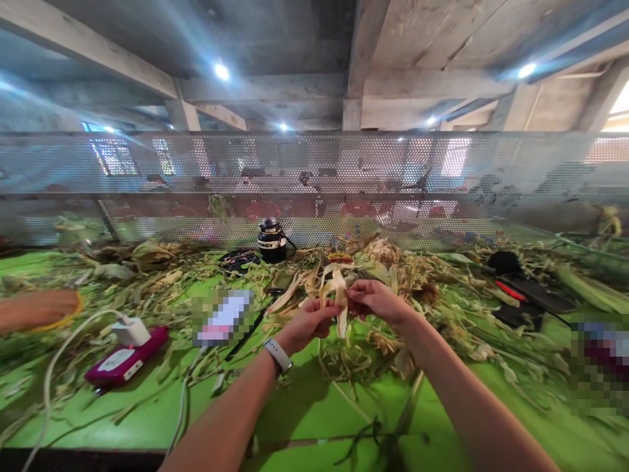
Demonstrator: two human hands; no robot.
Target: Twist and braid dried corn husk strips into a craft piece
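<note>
My left hand [314,319], with a light-banded watch [278,356] on the wrist, pinches a pale dried leaf strip [339,280] that resembles corn husk. From the other side, my right hand [377,300] grips the same strip with fingers closed. The strip is held above the green table [304,406], one end pointing up and the other hanging below my fingers. Part of it is hidden behind the fingertips. Under and behind both hands lie loose dry leaves [383,252] and shredded stalks.
Left of my hands lie a blurred-out phone [224,318] on a cable and a magenta power bank [126,357] with a white plug [130,331]. A black jar-like container [272,241] stands near the perforated metal screen [314,177]. Another person's hand [39,309] reaches in at far left.
</note>
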